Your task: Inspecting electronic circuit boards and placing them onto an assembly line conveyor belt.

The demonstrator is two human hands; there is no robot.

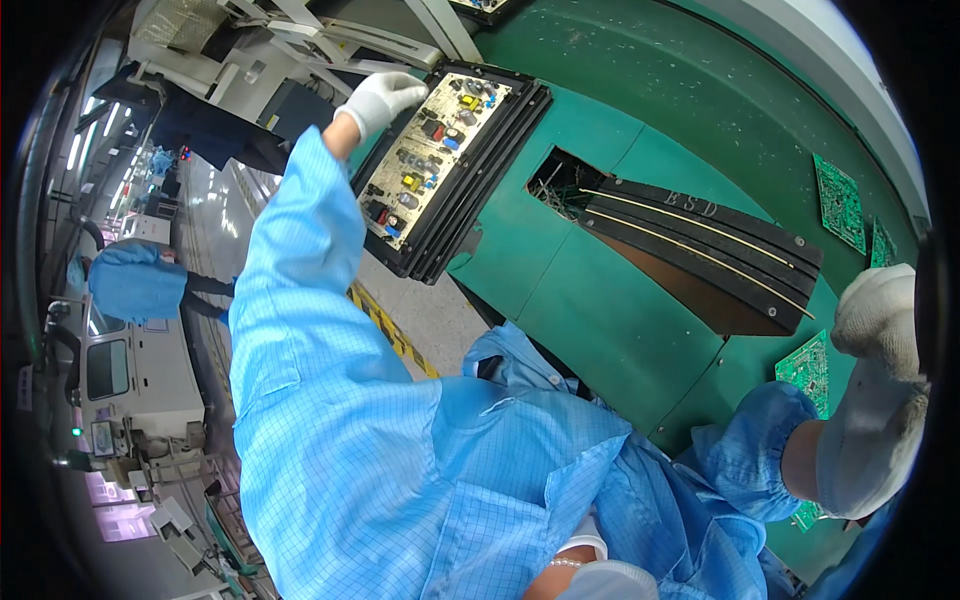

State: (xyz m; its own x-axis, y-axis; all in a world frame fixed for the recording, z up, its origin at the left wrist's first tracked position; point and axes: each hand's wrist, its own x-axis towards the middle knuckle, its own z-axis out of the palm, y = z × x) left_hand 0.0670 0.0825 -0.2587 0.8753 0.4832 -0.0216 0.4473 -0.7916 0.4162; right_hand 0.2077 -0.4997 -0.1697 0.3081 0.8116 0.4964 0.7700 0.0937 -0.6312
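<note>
My left hand (383,100), in a white glove, reaches out to the upper left side of a black tray (520,110). Its fingers are bent together at the edge of a pale circuit board (440,135) with yellow, red, blue and black parts; whether they grip it is hidden. Several black trays lie stacked beneath. At the far right my right hand (875,310), also gloved, is curled, partly cut off by the dark rim of the picture. Near it lie a green circuit board (806,370) and another green board (840,203). What its fingers hold, if anything, cannot be seen.
A black slotted rack (700,245) lies on the green bench (580,290), beside a rectangular opening (562,182) with wires in it. Yellow-black floor tape (390,325) runs below the trays. A person in blue (140,280) is by white machines at the left.
</note>
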